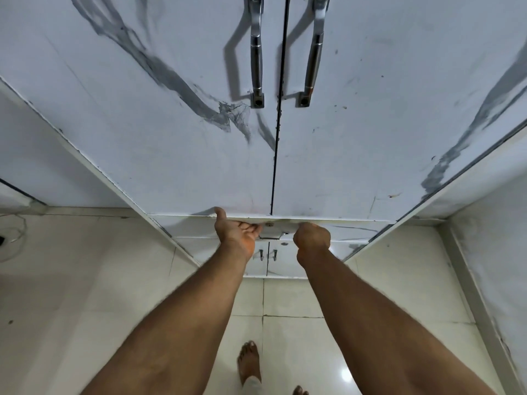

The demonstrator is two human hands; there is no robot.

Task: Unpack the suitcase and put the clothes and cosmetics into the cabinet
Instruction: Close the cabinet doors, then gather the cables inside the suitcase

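Head view: a tall white cabinet with grey marble-like veining [176,132] fills the upper frame, its two doors closed, two chrome bar handles [256,52] flanking the dark centre seam. At frame centre both bare hands reach the drawer band below the doors. The left hand [236,232] lies palm up, thumb raised against the door's lower edge, fingers curled under a small metal drawer pull [271,233]. The right hand [312,238] is a closed fist just beside that pull; whether its grip holds it cannot be told. Bare feet [249,363] stand on cream floor tiles [85,280] at the bottom.
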